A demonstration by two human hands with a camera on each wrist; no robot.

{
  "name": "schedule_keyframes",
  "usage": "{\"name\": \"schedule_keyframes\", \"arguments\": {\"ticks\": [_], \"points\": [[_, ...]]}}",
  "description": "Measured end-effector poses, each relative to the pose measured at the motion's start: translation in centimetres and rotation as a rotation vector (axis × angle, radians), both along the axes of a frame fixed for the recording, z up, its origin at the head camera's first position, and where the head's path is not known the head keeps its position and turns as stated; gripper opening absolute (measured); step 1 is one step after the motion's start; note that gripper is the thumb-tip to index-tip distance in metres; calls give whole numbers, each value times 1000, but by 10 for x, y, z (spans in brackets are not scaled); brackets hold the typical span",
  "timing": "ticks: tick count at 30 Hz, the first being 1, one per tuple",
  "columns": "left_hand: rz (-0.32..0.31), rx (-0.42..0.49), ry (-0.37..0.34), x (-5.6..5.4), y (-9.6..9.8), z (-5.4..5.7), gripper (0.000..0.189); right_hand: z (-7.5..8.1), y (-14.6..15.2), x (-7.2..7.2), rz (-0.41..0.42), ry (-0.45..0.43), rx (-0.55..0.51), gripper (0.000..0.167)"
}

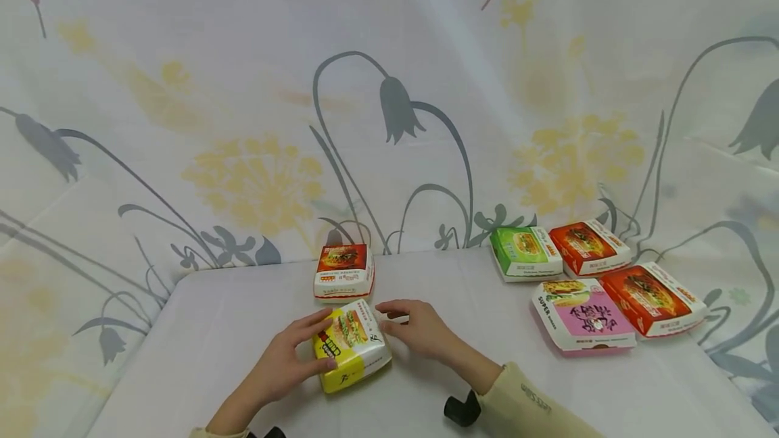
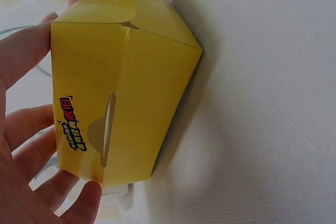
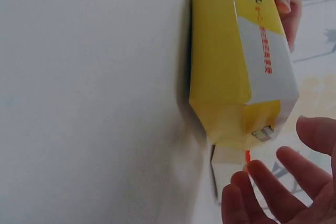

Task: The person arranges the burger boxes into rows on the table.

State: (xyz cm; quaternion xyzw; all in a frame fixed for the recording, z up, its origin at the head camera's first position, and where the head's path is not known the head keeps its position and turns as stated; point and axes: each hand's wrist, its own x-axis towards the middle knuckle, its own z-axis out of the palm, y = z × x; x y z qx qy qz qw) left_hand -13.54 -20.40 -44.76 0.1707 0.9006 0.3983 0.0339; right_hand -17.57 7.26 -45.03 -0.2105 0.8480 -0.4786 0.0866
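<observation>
Yellow-and-white burger box [image 1: 356,343] sat at near centre of the white surface [image 1: 243,316]. Left hand [image 1: 282,363] gripped its left side, thumb nearer, fingers farther. Right hand [image 1: 422,330] was at its far right corner, fingers loosely bent and spread; contact unclear. Lone red burger box [image 1: 343,272] lay just beyond; green box [image 1: 526,253], pink box [image 1: 584,316] and red pair [image 1: 589,247] clustered at right.

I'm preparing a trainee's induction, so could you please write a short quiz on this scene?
1. Beyond the yellow box that the left hand holds, what colour is the nearest box: A green, B red-and-white, C pink?
2. True or false: the pink box lies nearer the camera than the green box.
3. How many red-and-white boxes show in the head view?
Key: 1 B; 2 true; 3 three.
</observation>
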Motion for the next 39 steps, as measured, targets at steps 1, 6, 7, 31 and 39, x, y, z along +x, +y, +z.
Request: {"name": "schedule_keyframes", "arguments": {"ticks": [1,6,7,31,39], "points": [[-8,-3,2,0,-1,0,69,-1,0,-2,-5,4,-10,34],[-45,-11,9,-2,-3,0,68,-3,-5,-9,5,26,-73,33],[-54,-14,10,-2,-3,0,68,-4,-6,-10,10,28,-84,33],[-198,4,213,-6,-7,1,53,-3,-18,-15,69,27,-77,24],[-222,-49,367,0,-9,1,36,-4,-16,-11,68,45,-57,27]]}}
